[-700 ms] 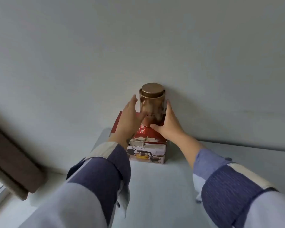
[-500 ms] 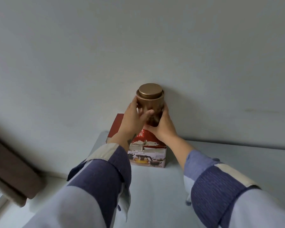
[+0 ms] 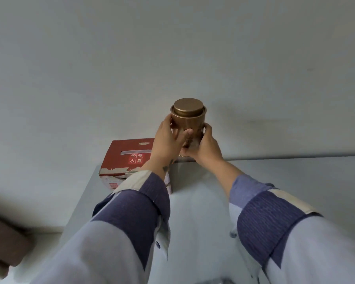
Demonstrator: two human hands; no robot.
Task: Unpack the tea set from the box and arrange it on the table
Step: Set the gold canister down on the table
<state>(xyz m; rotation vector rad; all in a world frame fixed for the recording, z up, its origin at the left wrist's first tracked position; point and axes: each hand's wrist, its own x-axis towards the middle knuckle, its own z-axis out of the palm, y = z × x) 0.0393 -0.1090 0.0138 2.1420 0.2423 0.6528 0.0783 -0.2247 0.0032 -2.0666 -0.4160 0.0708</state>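
A bronze-coloured round tin (image 3: 190,117) with a lid is held up in the air between both my hands, to the right of and above the box. My left hand (image 3: 168,142) wraps its left side and my right hand (image 3: 205,146) cups its lower right side. The red tea set box (image 3: 129,158), shut, with white characters on its top, stands at the back left corner of the white table (image 3: 203,212), against the wall. My left forearm hides the box's right part.
A plain grey-white wall (image 3: 172,58) rises right behind the table. A brown blurred object (image 3: 2,242) sits at the lower left, beyond the table's left edge. My striped sleeves fill the foreground.
Both hands closed on the tin that stood on the box, lifted it and carried it to the right, off the box top. The view shifted, so the box now sits further left.
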